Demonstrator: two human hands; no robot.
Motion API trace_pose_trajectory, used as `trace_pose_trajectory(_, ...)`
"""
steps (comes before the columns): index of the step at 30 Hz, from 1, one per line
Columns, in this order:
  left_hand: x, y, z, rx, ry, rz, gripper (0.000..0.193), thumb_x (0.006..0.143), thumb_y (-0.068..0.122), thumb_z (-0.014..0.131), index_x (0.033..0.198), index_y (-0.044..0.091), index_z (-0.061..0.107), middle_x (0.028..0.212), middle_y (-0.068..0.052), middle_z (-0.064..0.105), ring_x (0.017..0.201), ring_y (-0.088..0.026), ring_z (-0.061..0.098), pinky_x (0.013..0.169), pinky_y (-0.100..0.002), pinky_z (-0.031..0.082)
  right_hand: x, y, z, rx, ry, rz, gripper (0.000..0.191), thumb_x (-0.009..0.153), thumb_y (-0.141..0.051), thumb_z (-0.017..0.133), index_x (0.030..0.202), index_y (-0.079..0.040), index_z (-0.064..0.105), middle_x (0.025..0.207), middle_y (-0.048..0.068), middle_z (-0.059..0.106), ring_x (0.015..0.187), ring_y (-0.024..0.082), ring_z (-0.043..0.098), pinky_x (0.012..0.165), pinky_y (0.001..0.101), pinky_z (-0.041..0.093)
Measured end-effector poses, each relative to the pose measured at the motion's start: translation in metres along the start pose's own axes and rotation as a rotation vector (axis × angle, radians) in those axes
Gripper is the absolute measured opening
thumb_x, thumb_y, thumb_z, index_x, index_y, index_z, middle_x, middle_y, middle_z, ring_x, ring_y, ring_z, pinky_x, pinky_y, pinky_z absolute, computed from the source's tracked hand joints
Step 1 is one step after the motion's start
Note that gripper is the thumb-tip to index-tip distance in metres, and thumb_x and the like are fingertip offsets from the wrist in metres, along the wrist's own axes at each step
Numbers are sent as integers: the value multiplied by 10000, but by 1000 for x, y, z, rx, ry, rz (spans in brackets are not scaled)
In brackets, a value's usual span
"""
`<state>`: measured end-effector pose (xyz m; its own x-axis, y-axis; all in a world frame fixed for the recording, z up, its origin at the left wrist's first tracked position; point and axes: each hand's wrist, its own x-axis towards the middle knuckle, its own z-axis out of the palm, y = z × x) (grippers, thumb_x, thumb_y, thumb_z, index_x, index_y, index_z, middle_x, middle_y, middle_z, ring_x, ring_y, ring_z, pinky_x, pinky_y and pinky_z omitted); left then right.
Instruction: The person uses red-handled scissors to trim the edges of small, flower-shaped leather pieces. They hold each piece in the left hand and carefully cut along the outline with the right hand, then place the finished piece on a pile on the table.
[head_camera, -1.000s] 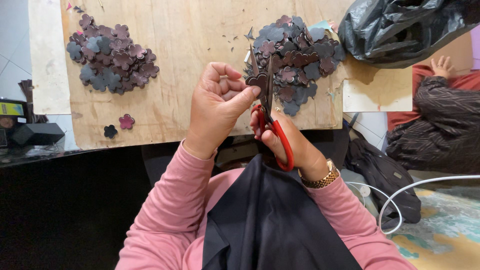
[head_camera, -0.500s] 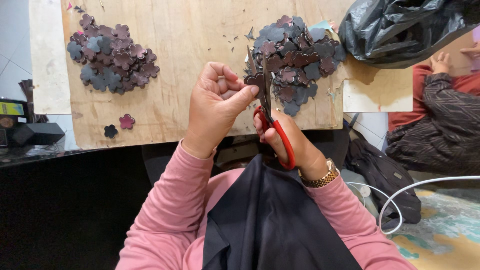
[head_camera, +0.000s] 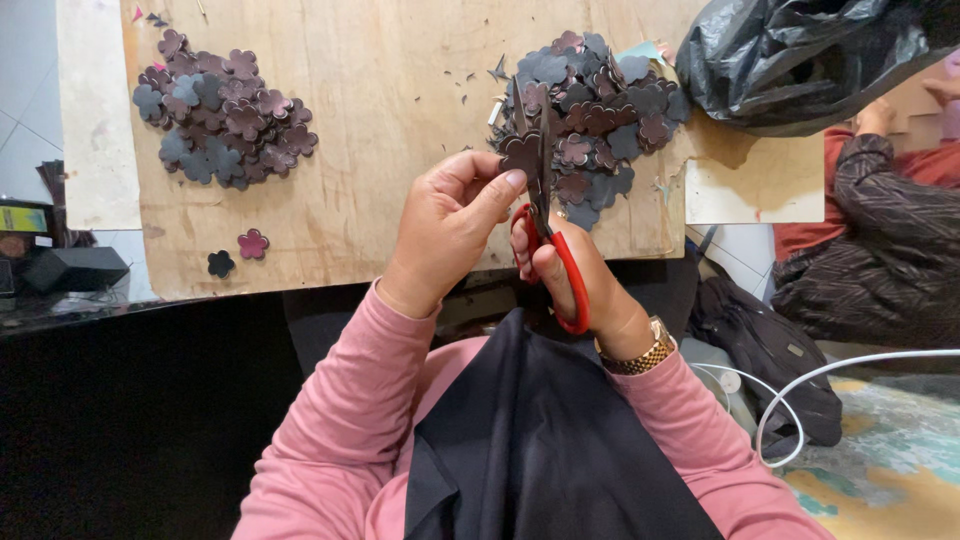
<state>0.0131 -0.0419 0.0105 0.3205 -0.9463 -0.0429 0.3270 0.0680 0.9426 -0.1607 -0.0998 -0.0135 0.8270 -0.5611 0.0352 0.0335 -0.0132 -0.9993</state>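
Observation:
My left hand (head_camera: 445, 225) pinches a small dark flower-shaped leather piece (head_camera: 519, 154) between thumb and fingers above the board's near edge. My right hand (head_camera: 585, 275) grips red-handled scissors (head_camera: 553, 250), whose blades point up against the right side of that piece. Just behind the hands lies a heap of dark purple and grey flower cut-outs (head_camera: 600, 110). A second heap of similar cut-outs (head_camera: 220, 115) sits at the board's far left, with two single flowers (head_camera: 238, 253) near its front edge.
The wooden board (head_camera: 380, 120) carries small offcut scraps. A black plastic bag (head_camera: 810, 55) lies at the right rear. Another person in a striped sleeve (head_camera: 880, 220) sits at the right. A black bag (head_camera: 770, 360) and a white cable (head_camera: 850, 370) are on the floor.
Both hands have shifted slightly, and the scissors have moved a little along the flower piece's edge. The piles have not moved.

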Motion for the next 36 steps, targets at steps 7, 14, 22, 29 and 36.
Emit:
trace_pose_trajectory(7, -2, 8, -1, 268, 31, 25, 108, 994, 98, 702, 984, -10, 709, 808, 32, 688, 720, -8, 589, 619, -186, 473, 1, 1, -1, 21, -45, -15, 844, 919, -830, 491, 1173, -25, 532, 913, 7, 532, 786, 94, 515, 705, 236, 460)
trace_pose_trajectory(14, -1, 5, 0, 129, 46, 15, 99, 985, 76, 709, 1002, -22, 703, 877, 26, 693, 774, -14, 598, 662, -190, 483, -1, 2, -1, 24, -5, 8, 819, 929, -815, 497, 1152, -28, 531, 908, 8, 523, 779, 96, 512, 701, 239, 460)
trace_pose_trajectory(22, 5, 5, -6, 66, 85, 33, 153, 1007, 149, 693, 1028, -1, 714, 945, -19, 740, 836, -53, 661, 733, -221, 551, -3, -6, -8, 27, -144, 12, 799, 951, -799, 488, 1153, -28, 552, 924, 17, 559, 807, 106, 538, 737, 252, 484)
trace_pose_trajectory(29, 4, 19, -19, 165, 62, -37, 164, 978, 164, 705, 968, 1, 725, 884, -18, 753, 789, -56, 677, 692, -220, 551, 0, -6, -14, -29, -211, 23, 808, 945, -809, 451, 1135, -32, 569, 881, 13, 572, 786, 105, 549, 715, 253, 490)
trace_pose_trajectory(36, 2, 26, -21, 286, 54, -68, 146, 940, 133, 730, 911, -11, 726, 800, -8, 725, 700, -20, 590, 605, -186, 458, -1, -7, -15, -49, -217, 34, 798, 941, -809, 468, 1085, -30, 570, 856, 10, 562, 766, 101, 543, 697, 245, 486)
